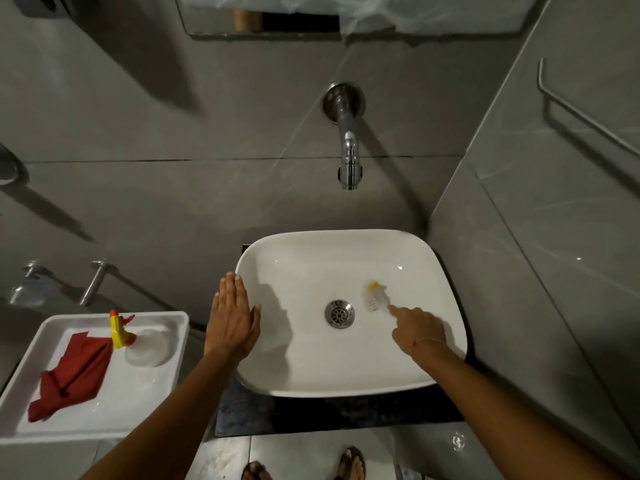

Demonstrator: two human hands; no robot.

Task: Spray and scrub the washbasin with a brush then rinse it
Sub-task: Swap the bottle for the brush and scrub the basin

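Right hand (420, 323) grip closed around blurred white brush (375, 296) inside glossy washbasin (346, 382), left hand (232, 323) flat, empty.

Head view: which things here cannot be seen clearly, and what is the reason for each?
- Brush: motion-blurred in the head view, so its bristles and handle are unclear; the right hand covers the handle's end.
- Washbasin left rim: partly covered by the left hand.
- Spray bottle: any label is too small to read.
- Mirror: cut off by the top edge.
- Tap: whether it is running cannot be told.
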